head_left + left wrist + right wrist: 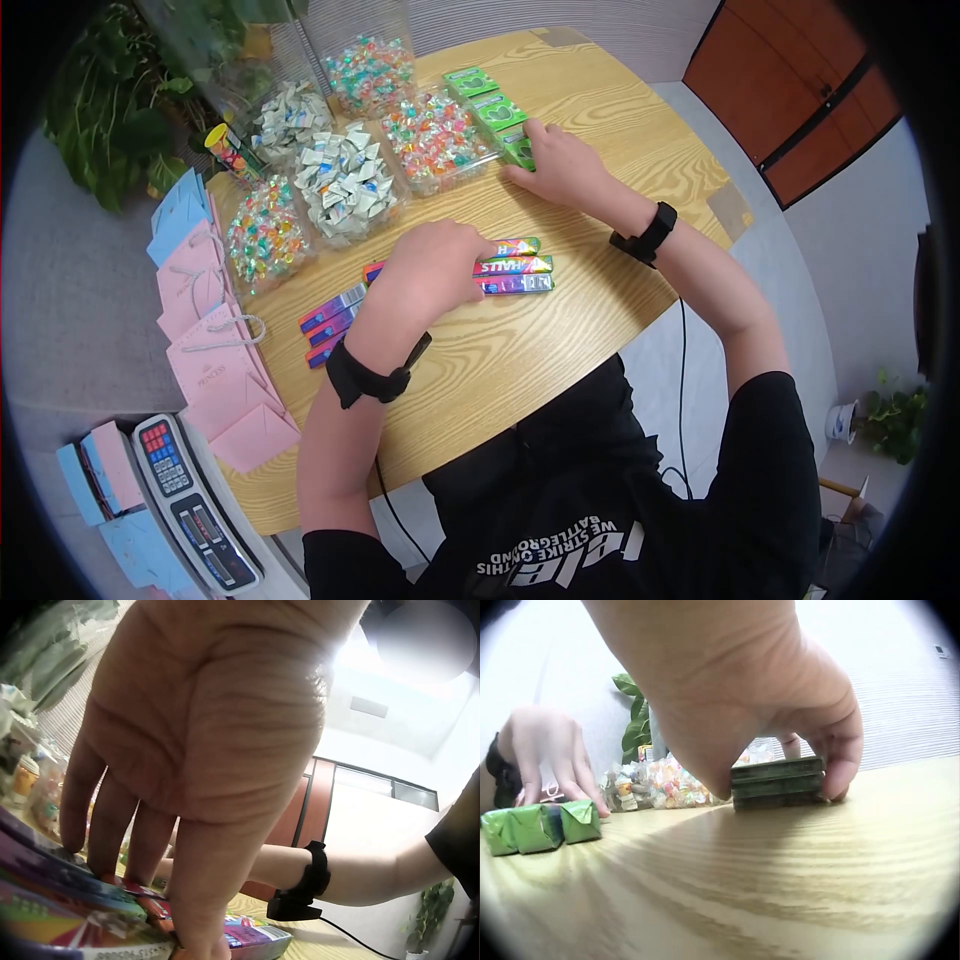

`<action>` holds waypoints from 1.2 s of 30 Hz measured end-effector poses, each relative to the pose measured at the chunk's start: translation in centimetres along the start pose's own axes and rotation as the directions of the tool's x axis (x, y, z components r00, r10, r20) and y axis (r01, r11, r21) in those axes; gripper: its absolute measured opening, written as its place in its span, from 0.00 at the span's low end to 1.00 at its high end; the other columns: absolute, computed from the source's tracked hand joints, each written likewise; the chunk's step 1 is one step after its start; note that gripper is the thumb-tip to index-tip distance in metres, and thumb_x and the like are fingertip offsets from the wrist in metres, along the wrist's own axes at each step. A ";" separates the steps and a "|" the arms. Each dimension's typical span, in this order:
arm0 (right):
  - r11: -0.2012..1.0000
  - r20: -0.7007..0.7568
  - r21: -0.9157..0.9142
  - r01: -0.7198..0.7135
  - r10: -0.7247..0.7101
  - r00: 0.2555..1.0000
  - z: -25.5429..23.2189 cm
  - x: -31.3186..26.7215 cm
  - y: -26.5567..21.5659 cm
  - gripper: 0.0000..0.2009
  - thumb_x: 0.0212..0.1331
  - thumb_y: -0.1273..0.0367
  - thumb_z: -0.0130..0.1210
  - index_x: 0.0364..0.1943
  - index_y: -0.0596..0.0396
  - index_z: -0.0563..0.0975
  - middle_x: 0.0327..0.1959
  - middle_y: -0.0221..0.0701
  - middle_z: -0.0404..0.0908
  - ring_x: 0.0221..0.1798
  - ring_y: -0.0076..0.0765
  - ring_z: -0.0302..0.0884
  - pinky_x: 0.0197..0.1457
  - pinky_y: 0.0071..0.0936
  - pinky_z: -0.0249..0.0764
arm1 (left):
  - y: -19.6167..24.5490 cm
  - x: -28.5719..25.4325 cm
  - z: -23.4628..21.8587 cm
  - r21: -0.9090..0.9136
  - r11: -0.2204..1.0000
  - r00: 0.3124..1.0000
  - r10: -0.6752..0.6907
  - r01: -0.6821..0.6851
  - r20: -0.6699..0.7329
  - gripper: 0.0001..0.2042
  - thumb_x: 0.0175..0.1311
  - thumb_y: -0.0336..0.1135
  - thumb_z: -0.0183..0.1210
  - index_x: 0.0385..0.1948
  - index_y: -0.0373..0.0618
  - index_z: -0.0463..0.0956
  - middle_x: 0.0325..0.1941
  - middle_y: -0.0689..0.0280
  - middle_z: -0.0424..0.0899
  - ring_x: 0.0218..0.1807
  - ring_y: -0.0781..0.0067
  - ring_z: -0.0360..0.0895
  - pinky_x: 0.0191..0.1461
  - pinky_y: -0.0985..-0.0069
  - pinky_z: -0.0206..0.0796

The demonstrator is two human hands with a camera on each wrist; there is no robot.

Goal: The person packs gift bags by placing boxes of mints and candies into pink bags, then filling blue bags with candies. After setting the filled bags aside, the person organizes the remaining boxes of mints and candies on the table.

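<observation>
My left hand spans a row of Halls candy sticks, thumb on the near side and fingers on the far side. Its palm hides the middle of the row; in the right wrist view the sticks' green ends poke out. More purple-and-pink sticks lie side by side left of the wrist. At the back, my right hand pinches a small stack of flat green boxes by its sides, close on the tabletop. Two further green boxes with a leaf print line up beyond it.
Clear bins of wrapped candies and white packets stand along the back left. Pink paper bags line the left edge, beside a scale. A colourful tube stands behind the bins, near leafy plants.
</observation>
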State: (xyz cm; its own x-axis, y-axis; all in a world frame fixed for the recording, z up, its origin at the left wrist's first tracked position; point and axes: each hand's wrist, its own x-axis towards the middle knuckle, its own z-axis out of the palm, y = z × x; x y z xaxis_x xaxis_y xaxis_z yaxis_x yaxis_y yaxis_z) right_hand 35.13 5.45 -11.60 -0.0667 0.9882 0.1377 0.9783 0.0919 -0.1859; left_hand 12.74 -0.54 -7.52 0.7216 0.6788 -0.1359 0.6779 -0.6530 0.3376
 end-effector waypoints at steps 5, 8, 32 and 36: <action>0.999 -0.162 0.032 -0.015 0.020 0.987 -3.3 -3.1 -0.2 0.29 0.54 0.46 0.57 0.53 0.50 0.72 0.41 0.41 0.78 0.46 0.49 0.77 0.47 0.40 0.75 | 0.0 0.1 -0.2 -0.011 0.999 0.998 -0.035 0.035 0.046 0.23 0.42 0.34 0.70 0.47 0.51 0.81 0.42 0.59 0.83 0.45 0.54 0.78 0.49 0.64 0.70; 0.988 0.039 0.125 0.092 -0.097 0.995 -5.9 -6.4 -0.2 0.23 0.55 0.50 0.58 0.49 0.48 0.75 0.39 0.35 0.78 0.47 0.46 0.76 0.44 0.39 0.74 | 0.0 0.2 -0.1 0.049 0.998 0.999 0.029 -0.030 0.023 0.24 0.41 0.33 0.70 0.47 0.50 0.79 0.48 0.61 0.81 0.49 0.55 0.76 0.51 0.63 0.68; 0.964 0.210 0.158 0.215 -0.245 0.946 -4.7 -8.6 7.1 0.08 0.56 0.66 0.57 0.39 0.45 0.82 0.30 0.33 0.80 0.34 0.43 0.78 0.37 0.36 0.73 | 0.1 -10.2 -3.3 -0.089 0.972 0.968 -0.226 0.217 -0.107 0.23 0.48 0.37 0.69 0.48 0.42 0.77 0.52 0.56 0.80 0.54 0.53 0.75 0.56 0.66 0.67; 0.990 0.008 0.118 -0.078 0.078 0.997 -4.8 -7.3 9.9 0.10 0.54 0.61 0.61 0.39 0.46 0.82 0.36 0.33 0.81 0.39 0.40 0.79 0.41 0.33 0.74 | -1.1 -8.8 -2.9 -0.059 0.959 0.955 -0.282 0.278 -0.088 0.24 0.48 0.38 0.68 0.49 0.41 0.76 0.54 0.56 0.78 0.55 0.54 0.75 0.57 0.68 0.66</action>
State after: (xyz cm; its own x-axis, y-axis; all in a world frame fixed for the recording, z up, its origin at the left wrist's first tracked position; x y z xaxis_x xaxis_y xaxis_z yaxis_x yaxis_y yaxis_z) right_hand 46.22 -1.48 -9.74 0.0082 0.9933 0.1149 0.9505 0.0280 -0.3096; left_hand 5.24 -4.88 -4.00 0.4857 0.8624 -0.1428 0.8422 -0.4180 0.3405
